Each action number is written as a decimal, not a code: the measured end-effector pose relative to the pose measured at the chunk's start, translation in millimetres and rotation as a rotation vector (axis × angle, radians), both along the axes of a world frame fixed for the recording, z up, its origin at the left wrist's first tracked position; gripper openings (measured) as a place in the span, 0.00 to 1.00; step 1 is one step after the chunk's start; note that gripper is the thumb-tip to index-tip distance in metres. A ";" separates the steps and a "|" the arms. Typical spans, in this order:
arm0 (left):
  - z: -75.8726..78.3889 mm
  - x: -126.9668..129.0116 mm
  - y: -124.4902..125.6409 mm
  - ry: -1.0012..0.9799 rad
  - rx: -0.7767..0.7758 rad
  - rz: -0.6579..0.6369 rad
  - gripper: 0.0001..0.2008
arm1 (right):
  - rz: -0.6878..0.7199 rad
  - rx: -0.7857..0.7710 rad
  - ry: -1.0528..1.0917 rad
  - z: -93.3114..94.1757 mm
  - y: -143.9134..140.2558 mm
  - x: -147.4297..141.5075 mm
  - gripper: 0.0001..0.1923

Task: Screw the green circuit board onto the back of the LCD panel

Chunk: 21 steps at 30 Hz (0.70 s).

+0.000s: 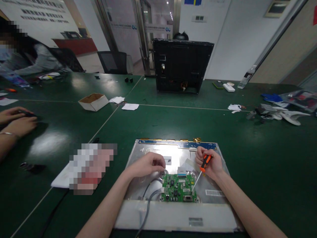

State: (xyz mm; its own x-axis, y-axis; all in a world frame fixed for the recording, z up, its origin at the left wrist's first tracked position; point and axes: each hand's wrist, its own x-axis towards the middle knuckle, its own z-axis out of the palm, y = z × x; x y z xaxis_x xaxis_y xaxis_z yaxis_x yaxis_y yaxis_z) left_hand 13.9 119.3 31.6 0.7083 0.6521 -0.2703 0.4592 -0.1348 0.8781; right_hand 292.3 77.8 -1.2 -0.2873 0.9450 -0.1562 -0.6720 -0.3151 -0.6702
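Nearest the person, a bare monitor panel (153,155) lies back-up and flat on the green table (247,148), which puts its screws in reach from above. A green circuit board (178,187) sits low and central on its metal back, grey cables (148,195) running off the board's left edge toward the person.

The right hand (210,165) is closed around an orange-and-black screwdriver (201,172), shaft angled down-left so the tip lands at the board's right edge. The left hand (148,164) rests on the panel just left of the board, fingers curled together; whether it pinches something small I cannot tell. It looks placed there to steady the work.

A narrow blue strip board (178,144) runs along the panel's far edge.

Labels: a white sticker (213,192) right of the board and a grey one (195,221) on the near bezel, both too small to read.

Left, another person's hands (17,122) rest on the table. Mid-table is an open cardboard box (93,101) with paper scraps. Farther off, a black monitor shell (182,66) stands upright and a water bottle (246,78) lies at right. Wall writing is unreadable.
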 end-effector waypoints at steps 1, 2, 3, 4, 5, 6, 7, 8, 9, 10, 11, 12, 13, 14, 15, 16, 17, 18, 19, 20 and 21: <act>-0.1 0.0 0.1 -0.006 -0.004 -0.013 0.04 | -0.003 0.000 -0.004 -0.2 0.0 0.0 0.07; 0.1 -0.2 0.1 -0.014 -0.005 -0.030 0.04 | -0.006 -0.001 -0.007 -0.3 0.0 -0.1 0.07; 0.4 -0.5 0.2 -0.023 -0.004 -0.045 0.04 | -0.009 -0.001 -0.010 -0.4 0.0 -0.2 0.07; 0.8 -0.7 0.1 -0.030 0.001 -0.057 0.05 | -0.013 -0.001 -0.011 -0.4 0.1 -0.4 0.07; 1.3 -0.9 0.0 -0.035 0.008 -0.063 0.05 | -0.017 0.001 -0.012 -0.3 0.1 -0.5 0.07; 1.7 -1.1 -0.1 -0.037 0.018 -0.065 0.05 | -0.020 0.002 -0.013 -0.2 0.1 -0.7 0.07; 2.1 -1.1 -0.3 -0.038 0.025 -0.064 0.06 | -0.023 0.004 -0.014 0.0 0.2 -0.8 0.07; 2.3 -1.1 -0.4 -0.039 0.030 -0.063 0.06 | -0.024 0.005 -0.015 0.2 0.2 -0.9 0.07; 2.4 -1.1 -0.5 -0.037 0.037 -0.066 0.06 | -0.023 0.006 -0.016 0.4 0.3 -0.9 0.07; 2.3 -1.1 -0.5 -0.033 0.045 -0.070 0.06 | -0.022 0.006 -0.018 0.6 0.3 -0.9 0.07; 1.9 -1.2 -0.6 -0.029 0.052 -0.076 0.06 | -0.021 0.008 -0.019 0.6 0.3 -0.8 0.07; 1.3 -1.5 -0.6 -0.025 0.060 -0.083 0.06 | -0.022 0.010 -0.022 0.6 0.4 -0.6 0.07; 0.6 -1.8 -0.8 -0.023 0.070 -0.086 0.06 | -0.024 0.013 -0.024 0.5 0.5 -0.4 0.07; -0.2 -2.3 -1.1 -0.023 0.080 -0.082 0.05 | -0.027 0.016 -0.025 0.4 0.6 -0.2 0.07; -0.9 -2.7 -1.6 -0.027 0.088 -0.076 0.05 | -0.030 0.018 -0.027 0.2 0.7 -0.1 0.07; -1.5 -3.1 -2.3 -0.032 0.093 -0.068 0.05 | -0.034 0.020 -0.029 0.1 0.8 0.1 0.07; -1.9 -3.4 -3.1 -0.037 0.096 -0.059 0.05 | -0.036 0.021 -0.030 0.1 0.8 0.1 0.08; -2.0 -3.4 -4.1 -0.041 0.099 -0.052 0.05 | -0.038 0.021 -0.032 0.1 0.9 0.2 0.07; -1.8 -3.3 -5.2 -0.042 0.103 -0.048 0.05 | -0.039 0.020 -0.033 0.2 0.9 0.1 0.07; -1.4 -2.9 -6.3 -0.038 0.108 -0.046 0.05 | -0.040 0.019 -0.034 0.4 0.9 0.1 0.07; -1.0 -2.4 -7.3 -0.031 0.112 -0.044 0.06 | -0.041 0.017 -0.035 0.6 0.9 0.0 0.07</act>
